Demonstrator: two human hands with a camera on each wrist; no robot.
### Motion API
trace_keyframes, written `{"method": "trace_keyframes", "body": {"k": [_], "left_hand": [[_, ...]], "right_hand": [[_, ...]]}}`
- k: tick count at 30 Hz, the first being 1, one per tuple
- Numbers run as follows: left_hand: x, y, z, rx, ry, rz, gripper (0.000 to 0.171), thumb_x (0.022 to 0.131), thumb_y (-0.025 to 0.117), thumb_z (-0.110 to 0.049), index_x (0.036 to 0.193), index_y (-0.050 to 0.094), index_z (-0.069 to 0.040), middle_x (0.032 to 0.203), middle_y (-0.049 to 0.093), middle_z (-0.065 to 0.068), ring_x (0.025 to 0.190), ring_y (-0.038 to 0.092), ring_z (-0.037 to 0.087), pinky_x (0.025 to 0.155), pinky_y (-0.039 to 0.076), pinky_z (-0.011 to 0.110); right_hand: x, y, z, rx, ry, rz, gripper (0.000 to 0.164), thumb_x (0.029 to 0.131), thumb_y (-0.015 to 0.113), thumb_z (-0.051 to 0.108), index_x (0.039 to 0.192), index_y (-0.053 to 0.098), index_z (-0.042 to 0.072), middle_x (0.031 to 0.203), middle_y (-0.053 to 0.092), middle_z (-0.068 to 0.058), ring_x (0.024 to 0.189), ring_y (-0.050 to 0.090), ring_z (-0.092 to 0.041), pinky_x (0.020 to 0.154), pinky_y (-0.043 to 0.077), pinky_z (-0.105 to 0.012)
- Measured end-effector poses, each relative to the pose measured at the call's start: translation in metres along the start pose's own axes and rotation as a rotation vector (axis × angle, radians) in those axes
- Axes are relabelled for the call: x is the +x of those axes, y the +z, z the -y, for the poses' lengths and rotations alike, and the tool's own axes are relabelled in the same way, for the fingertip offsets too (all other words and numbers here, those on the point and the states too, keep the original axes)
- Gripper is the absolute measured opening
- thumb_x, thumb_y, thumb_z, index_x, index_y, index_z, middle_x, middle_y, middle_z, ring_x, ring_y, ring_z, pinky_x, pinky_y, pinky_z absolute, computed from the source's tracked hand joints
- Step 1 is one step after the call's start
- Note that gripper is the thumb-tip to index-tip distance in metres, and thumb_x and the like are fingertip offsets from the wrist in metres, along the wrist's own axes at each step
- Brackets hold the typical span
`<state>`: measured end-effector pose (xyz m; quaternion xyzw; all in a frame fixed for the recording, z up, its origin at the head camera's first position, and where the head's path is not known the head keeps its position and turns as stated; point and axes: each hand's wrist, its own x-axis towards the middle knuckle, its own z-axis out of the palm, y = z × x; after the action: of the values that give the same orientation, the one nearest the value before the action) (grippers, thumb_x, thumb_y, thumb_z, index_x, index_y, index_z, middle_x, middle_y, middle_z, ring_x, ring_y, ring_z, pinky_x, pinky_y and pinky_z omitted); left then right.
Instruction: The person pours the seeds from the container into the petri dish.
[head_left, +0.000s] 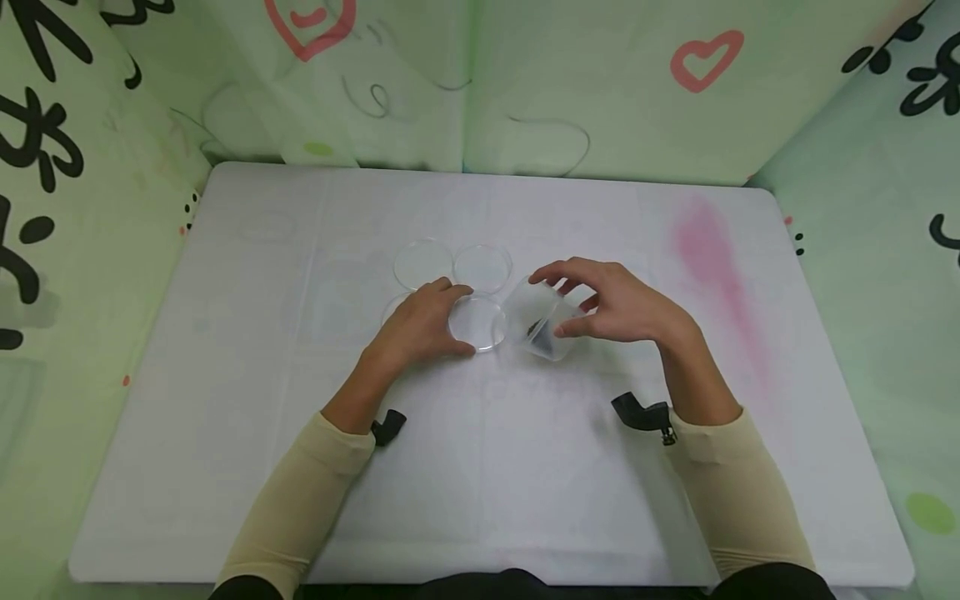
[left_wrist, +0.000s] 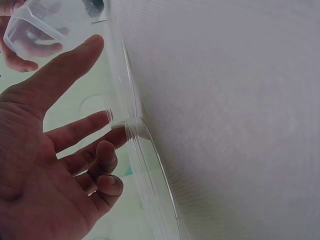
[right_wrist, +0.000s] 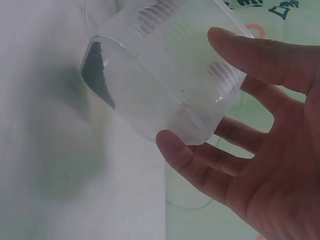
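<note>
My left hand (head_left: 420, 323) curves round a clear round petri dish (head_left: 477, 323) on the table, thumb at its near side and index finger at its far side. In the left wrist view, fingertips meet the rim of a dish (left_wrist: 150, 170). My right hand (head_left: 618, 304) grips a clear plastic container (head_left: 551, 312), tilted toward the dish and close beside it. Dark grainy material (right_wrist: 96, 75) has gathered at the container's low end in the right wrist view. Thumb and fingers hold the container by its upper part.
Behind the left hand lie two more clear dishes, one at left (head_left: 423, 263) and one at right (head_left: 482, 268). Another dish (head_left: 390, 307) is partly hidden by that hand. The white table (head_left: 570, 467) has a pink stain at right. Printed green cloth (head_left: 600, 83) walls the sides and back.
</note>
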<state>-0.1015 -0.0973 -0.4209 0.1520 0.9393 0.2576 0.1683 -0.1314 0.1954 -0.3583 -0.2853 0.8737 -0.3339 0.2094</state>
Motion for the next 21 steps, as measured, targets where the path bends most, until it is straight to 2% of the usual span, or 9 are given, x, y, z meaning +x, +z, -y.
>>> {"method": "trace_keyframes", "body": {"k": [8, 21], "left_hand": [[0.000, 0.000, 0.000, 0.000, 0.003, -0.001, 0.085, 0.077, 0.093, -0.034, 0.149, 0.055, -0.010, 0.130, 0.060, 0.010, 0.115, 0.059, 0.027, 0.102, 0.052, 0.042], [-0.001, 0.001, 0.001, -0.009, 0.003, -0.006, 0.084, 0.077, 0.093, -0.034, 0.149, 0.055, -0.010, 0.129, 0.060, 0.009, 0.113, 0.058, 0.026, 0.101, 0.051, 0.042]], "right_hand": [[0.005, -0.004, 0.005, -0.048, -0.007, 0.022, 0.059, 0.085, 0.085, 0.014, 0.139, 0.063, 0.022, 0.133, 0.065, 0.001, 0.117, 0.062, -0.020, 0.090, 0.058, -0.050], [0.011, -0.010, 0.011, -0.098, -0.002, 0.051, 0.056, 0.086, 0.084, 0.015, 0.137, 0.064, 0.025, 0.129, 0.066, 0.004, 0.116, 0.063, -0.020, 0.089, 0.059, -0.048]]}}
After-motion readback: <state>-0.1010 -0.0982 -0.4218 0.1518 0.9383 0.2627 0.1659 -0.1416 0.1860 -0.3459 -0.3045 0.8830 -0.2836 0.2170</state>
